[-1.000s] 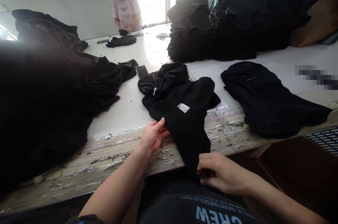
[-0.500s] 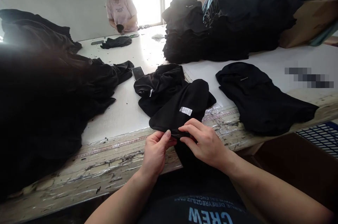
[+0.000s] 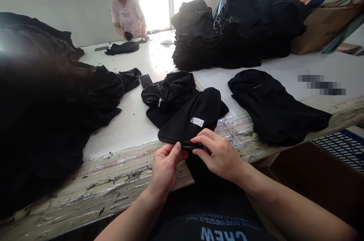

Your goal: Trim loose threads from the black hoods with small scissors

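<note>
My left hand [image 3: 166, 161] pinches the near edge of a black garment [image 3: 178, 129] between thumb and fingers. A white printed label [image 3: 197, 122] shows on its upper face, and the cloth hangs over the table's front edge towards my lap. Close beside it, my right hand [image 3: 217, 152] is closed on a small dark tool, what looks like thread snips [image 3: 201, 147], with a thin blade lying at the garment's edge. The fingers hide most of the tool. Behind lies another crumpled black garment [image 3: 170, 87] with a small white tag.
A large heap of black garments [image 3: 42, 112] covers the left side. Tall black stacks [image 3: 196, 40] stand at the back right near a cardboard box [image 3: 321, 28]. One black piece [image 3: 270, 104] lies flat at right. A phone [image 3: 146, 81] rests mid-table. A person [image 3: 127, 17] works across the table.
My hands hold nearly the same pose at the garment's edge. The whole view has shifted slightly. Across the table, the person's one hand has moved out onto the tabletop.
</note>
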